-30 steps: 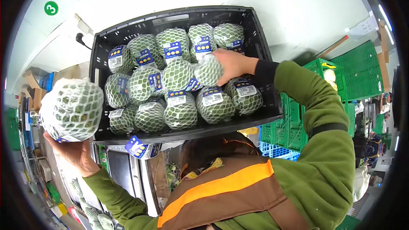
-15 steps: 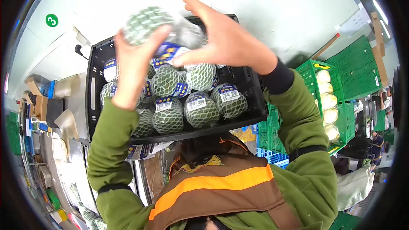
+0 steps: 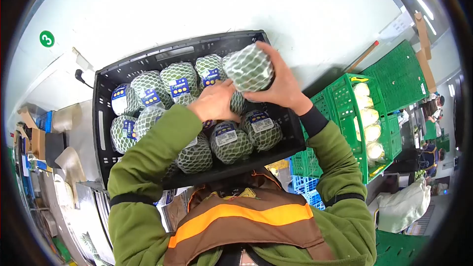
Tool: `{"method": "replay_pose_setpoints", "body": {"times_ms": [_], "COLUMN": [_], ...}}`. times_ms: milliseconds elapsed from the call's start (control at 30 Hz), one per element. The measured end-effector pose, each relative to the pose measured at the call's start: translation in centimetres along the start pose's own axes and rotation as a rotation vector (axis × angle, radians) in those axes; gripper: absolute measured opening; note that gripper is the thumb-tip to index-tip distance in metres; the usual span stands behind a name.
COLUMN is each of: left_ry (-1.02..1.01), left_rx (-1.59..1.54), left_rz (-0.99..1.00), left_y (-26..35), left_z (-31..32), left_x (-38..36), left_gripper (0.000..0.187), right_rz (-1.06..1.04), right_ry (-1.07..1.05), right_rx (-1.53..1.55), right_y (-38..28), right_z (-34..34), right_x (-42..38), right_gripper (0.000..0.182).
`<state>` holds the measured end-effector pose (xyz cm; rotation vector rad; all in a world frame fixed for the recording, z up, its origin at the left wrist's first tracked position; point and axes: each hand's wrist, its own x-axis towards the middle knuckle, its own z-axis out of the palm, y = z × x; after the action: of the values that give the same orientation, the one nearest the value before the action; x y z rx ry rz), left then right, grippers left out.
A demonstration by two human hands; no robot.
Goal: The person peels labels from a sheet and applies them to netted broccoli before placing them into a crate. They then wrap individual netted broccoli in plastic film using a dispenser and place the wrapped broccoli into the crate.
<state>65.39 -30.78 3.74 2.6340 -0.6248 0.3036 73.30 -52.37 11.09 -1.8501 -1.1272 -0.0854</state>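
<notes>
Right hand (image 3: 283, 83): our fingers and thumb curve round one raised netted green item (image 3: 250, 67). Left hand (image 3: 216, 101): fingers parted, low among the packed rows (image 3: 231, 147); its grip we cannot tell. Beneath both: black crate (image 3: 296, 135), blue-and-white labels (image 3: 179, 86), print too small. Beyond: white wall (image 3: 148, 10), green "3" disc (image 3: 47, 39) leftward.

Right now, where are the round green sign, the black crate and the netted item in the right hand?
Round green sign (image 3: 47, 39): head view, middle of its face.
Black crate (image 3: 224, 45): head view, inside of its far wall.
Netted item (image 3: 249, 67): head view, its netted side.
</notes>
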Motion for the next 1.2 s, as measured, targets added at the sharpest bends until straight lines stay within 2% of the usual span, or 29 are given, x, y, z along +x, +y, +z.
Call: {"method": "replay_pose_setpoints", "body": {"times_ms": [33,67,167,267,300,333,400,467,533,567,667,767,867,1000,1067,1100,1133,1200], "left_ry": [-0.142,-0.137,-0.255,-0.239,-0.259,-0.269,-0.271,-0.283,-0.33,-0.269,-0.315,-0.347,-0.379,-0.388,-0.393,-0.415,-0.418,-0.376], "left_rx": [-0.063,-0.073,-0.089,-0.095,-0.098,-0.105,-0.098,-0.12,-0.098,-0.086,0.0,-0.005,-0.007,0.03,0.082,0.092,0.09,0.1], "left_rz": [-0.003,0.005,-0.165,-0.205,-0.244,-0.233,-0.231,-0.23,-0.263,-0.197,-0.26,-0.228,-0.217,-0.277,-0.307,-0.324,-0.327,-0.302], "left_y": [-0.6,-1.1,-0.6,-1.4,-1.2,-1.7,-2.4,-2.2,-1.8,-2.1,-1.3,-1.8,-1.5,-1.3,-1.0,-0.6,-0.4,-0.4], "left_z": [0.6,1.2,-0.1,-0.6,-1.5,-1.6,-1.8,-1.9,-2.2,-1.1,-0.5,-1.4,-1.2,-0.2,-0.3,-0.5,-0.6,-0.8], "left_x": [0.1,-0.1,-0.5,-0.8,-0.8,-1.0,-1.1,-1.0,-0.8,-0.7,0.3,0.9,0.7,0.9,1.2,1.2,1.2,0.9], "left_gripper": [0.091,0.091,0.094,0.095,0.094,0.094,0.095,0.096,0.096,0.096,0.088,0.087,0.088,0.092,0.093,0.093,0.093,0.092], "right_rz": [-0.054,-0.047,0.105,0.203,0.183,0.197,0.174,0.152,0.301,0.353,0.401,0.363,0.423,0.524,0.327,0.208,0.209,0.076], "right_ry": [-0.038,-0.041,0.068,0.063,-0.032,-0.025,-0.352,-0.325,-0.415,-0.479,-0.443,-0.382,-0.379,-0.393,-0.373,-0.304,-0.308,-0.471], "right_rx": [-0.107,-0.119,-0.065,-0.072,-0.118,-0.122,-0.366,-0.268,-0.256,-0.301,-0.215,-0.169,-0.118,-0.242,-0.737,-0.741,-0.739,-0.645], "right_y": [0.9,1.2,2.1,0.4,0.5,0.4,-0.2,0.8,0.1,0.3,3.1,3.4,4.8,3.3,1.2,-0.7,-0.2,1.1], "right_z": [0.5,0.7,1.4,1.5,1.6,1.9,2.5,1.8,1.1,1.6,2.4,2.7,3.3,3.8,3.6,3.5,3.6,4.2], "right_x": [-0.3,-0.6,-1.2,-0.7,-0.8,-1.0,-1.6,-0.7,0.8,1.2,0.1,-0.7,-0.9,-1.9,-1.2,-0.4,-0.4,-0.3], "right_gripper": [0.108,0.108,0.108,0.106,0.102,0.102,0.098,0.094,0.096,0.097,0.099,0.102,0.104,0.107,0.109,0.101,0.101,0.09]}}
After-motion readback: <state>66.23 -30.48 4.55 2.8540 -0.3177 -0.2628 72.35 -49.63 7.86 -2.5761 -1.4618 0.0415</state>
